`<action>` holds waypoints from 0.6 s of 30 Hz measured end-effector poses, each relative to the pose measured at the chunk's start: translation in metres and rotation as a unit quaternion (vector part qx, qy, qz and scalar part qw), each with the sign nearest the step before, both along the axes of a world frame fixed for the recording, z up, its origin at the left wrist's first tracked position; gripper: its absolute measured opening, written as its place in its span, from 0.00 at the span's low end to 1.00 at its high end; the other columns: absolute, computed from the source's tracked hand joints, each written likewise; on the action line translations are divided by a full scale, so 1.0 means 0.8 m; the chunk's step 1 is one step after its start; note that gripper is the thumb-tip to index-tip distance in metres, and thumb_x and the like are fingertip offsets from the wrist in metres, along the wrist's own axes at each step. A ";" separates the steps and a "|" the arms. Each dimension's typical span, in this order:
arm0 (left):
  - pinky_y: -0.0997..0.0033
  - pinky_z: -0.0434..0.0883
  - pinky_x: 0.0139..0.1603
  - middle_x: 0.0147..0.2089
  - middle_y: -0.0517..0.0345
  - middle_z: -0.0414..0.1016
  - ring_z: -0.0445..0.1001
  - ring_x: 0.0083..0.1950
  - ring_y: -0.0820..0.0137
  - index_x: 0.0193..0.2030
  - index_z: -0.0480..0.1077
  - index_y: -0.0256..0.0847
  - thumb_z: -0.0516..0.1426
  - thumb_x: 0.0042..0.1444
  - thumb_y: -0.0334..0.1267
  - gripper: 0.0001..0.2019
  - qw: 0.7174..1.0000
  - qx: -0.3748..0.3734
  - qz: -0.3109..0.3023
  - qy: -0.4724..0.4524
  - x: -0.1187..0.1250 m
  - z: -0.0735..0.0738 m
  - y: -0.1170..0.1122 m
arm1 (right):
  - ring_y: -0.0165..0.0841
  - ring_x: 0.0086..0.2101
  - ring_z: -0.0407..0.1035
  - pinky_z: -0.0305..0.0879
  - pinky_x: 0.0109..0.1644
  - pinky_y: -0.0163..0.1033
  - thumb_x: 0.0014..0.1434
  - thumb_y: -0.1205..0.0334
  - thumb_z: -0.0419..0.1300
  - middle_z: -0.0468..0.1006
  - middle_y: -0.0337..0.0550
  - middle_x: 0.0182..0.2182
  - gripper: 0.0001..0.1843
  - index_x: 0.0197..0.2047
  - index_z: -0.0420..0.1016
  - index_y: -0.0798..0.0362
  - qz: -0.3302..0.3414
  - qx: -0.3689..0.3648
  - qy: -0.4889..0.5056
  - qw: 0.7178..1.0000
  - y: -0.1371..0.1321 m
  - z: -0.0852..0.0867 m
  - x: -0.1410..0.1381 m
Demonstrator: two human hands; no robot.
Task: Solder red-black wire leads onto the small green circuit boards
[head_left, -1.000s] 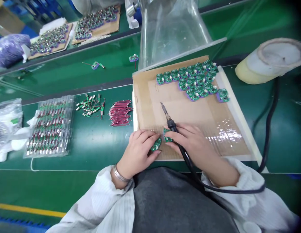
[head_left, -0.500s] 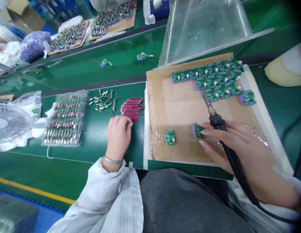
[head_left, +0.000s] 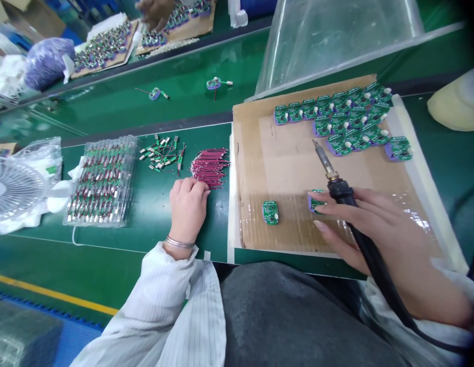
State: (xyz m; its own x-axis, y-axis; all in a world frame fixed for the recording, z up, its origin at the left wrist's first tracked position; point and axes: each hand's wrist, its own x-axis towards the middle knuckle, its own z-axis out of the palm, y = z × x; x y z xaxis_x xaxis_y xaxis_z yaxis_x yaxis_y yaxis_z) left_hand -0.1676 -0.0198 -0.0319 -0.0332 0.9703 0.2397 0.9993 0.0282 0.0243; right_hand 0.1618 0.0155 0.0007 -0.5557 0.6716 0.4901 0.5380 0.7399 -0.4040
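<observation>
My left hand (head_left: 189,209) is closed, its fingertips curled down at the near edge of a pile of thin red wires (head_left: 209,165). Whether a wire is pinched between them is hidden. In my right hand (head_left: 382,234) is a soldering iron (head_left: 346,196), its tip pointing away from me above the cardboard (head_left: 275,163). Just left of my right fingers, partly covered by them, sits a small green circuit board (head_left: 315,201) with a purple edge. Another circuit board (head_left: 270,212) lies farther left on the cardboard.
Rows of circuit boards (head_left: 340,122) fill the cardboard's far right. Left of the wires are small metal parts with leads (head_left: 164,153), a clear tray of similar parts (head_left: 101,183) and a fan (head_left: 15,188). A plastic sheet (head_left: 340,46) stands behind. Another person's hand (head_left: 156,12) is across the bench.
The camera view has shifted slightly. Against the boards, the iron's tip has moved a little left. Another person's hand has appeared over the far boards. My left hand stays at the wires.
</observation>
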 end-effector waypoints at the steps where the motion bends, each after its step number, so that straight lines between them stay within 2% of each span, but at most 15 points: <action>1: 0.59 0.67 0.44 0.40 0.52 0.74 0.66 0.43 0.58 0.37 0.73 0.41 0.61 0.58 0.34 0.01 1.000 0.000 0.004 0.001 0.001 0.000 0.000 | 0.46 0.45 0.74 0.70 0.49 0.51 0.58 0.68 0.64 0.82 0.50 0.45 0.11 0.45 0.73 0.53 0.006 0.017 -0.013 1.000 0.000 -0.001 0.000; 4: 0.59 0.67 0.45 0.41 0.51 0.74 0.66 0.44 0.58 0.39 0.73 0.40 0.61 0.58 0.34 0.03 1.000 -0.006 0.012 0.002 0.002 0.001 0.000 | 0.47 0.46 0.74 0.71 0.47 0.51 0.57 0.68 0.63 0.81 0.52 0.46 0.12 0.46 0.72 0.54 0.018 0.038 -0.027 0.999 0.003 -0.006 0.001; 9: 0.59 0.66 0.45 0.41 0.51 0.74 0.66 0.44 0.58 0.38 0.72 0.41 0.58 0.61 0.35 0.02 0.999 -0.032 0.013 0.016 0.002 0.001 0.002 | 0.45 0.44 0.75 0.73 0.46 0.51 0.57 0.68 0.64 0.81 0.48 0.46 0.13 0.46 0.72 0.52 0.011 0.045 -0.033 0.998 0.002 -0.006 0.004; 14: 0.57 0.66 0.44 0.43 0.48 0.73 0.66 0.45 0.56 0.37 0.70 0.40 0.55 0.62 0.33 0.03 0.998 -0.057 -0.005 0.030 0.006 0.007 0.001 | 0.42 0.46 0.74 0.72 0.50 0.49 0.57 0.69 0.65 0.81 0.48 0.47 0.14 0.46 0.71 0.51 0.036 0.002 -0.016 0.999 -0.006 -0.007 -0.011; 16: 0.58 0.67 0.44 0.39 0.50 0.73 0.67 0.42 0.58 0.35 0.68 0.40 0.54 0.63 0.30 0.05 0.997 -0.068 -0.026 -0.032 0.013 0.015 -0.003 | 0.40 0.47 0.73 0.70 0.53 0.48 0.58 0.69 0.64 0.81 0.46 0.47 0.14 0.48 0.71 0.51 0.051 -0.017 -0.024 0.998 -0.009 -0.013 -0.023; 18: 0.62 0.69 0.42 0.35 0.54 0.73 0.69 0.39 0.63 0.36 0.67 0.40 0.53 0.62 0.28 0.05 0.985 -0.079 -0.050 -0.145 0.024 0.024 -0.008 | 0.40 0.48 0.73 0.69 0.53 0.48 0.60 0.65 0.63 0.81 0.45 0.47 0.13 0.49 0.71 0.50 0.056 -0.031 -0.055 0.996 -0.009 -0.021 -0.035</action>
State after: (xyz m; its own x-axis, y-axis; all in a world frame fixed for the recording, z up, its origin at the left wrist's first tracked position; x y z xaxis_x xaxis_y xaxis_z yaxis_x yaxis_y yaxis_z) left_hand -0.1483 -0.0266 -0.0129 0.0192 0.9967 0.0789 0.9490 -0.0430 0.3125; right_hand 0.1339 0.0080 -0.0158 -0.6768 0.6302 0.3807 0.4979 0.7726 -0.3939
